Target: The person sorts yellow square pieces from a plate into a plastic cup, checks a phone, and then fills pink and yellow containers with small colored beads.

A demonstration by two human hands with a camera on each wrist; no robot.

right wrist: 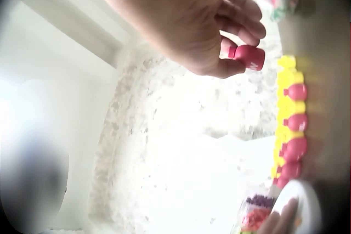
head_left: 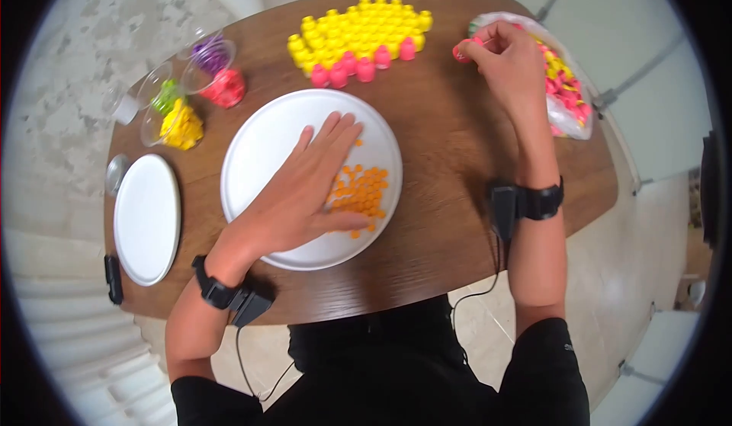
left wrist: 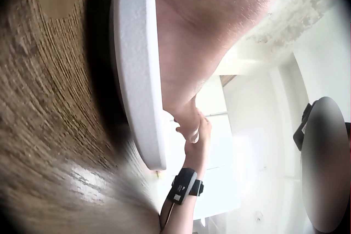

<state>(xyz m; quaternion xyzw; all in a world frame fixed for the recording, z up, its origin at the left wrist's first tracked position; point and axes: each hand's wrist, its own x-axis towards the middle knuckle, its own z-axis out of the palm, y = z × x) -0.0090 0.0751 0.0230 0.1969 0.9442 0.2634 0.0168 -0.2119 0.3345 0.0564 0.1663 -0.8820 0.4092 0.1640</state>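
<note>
My right hand (head_left: 512,75) pinches a small pink bottle (right wrist: 250,57) between thumb and fingers, with its neck toward the palm and a white mark on its body. It is at the table's far right, beside a clear plastic bag (head_left: 568,121) filled with pink and yellow pieces. Fingers straight, my left hand (head_left: 301,186) lies over a round white plate (head_left: 255,132). Small orange pieces (head_left: 366,190) are scattered on the plate's right side, some partly hidden by that hand. Yellow bottles (head_left: 358,26) stand upright in rows, with several pink bottles (head_left: 364,69) along their near side.
To the left, clear cups hold purple (head_left: 213,54), red (head_left: 223,88), green (head_left: 165,97) and yellow pieces (head_left: 181,125), some spilling out. A second white plate (head_left: 147,220) lies near the table's left edge, with a black object (head_left: 113,280) beside it.
</note>
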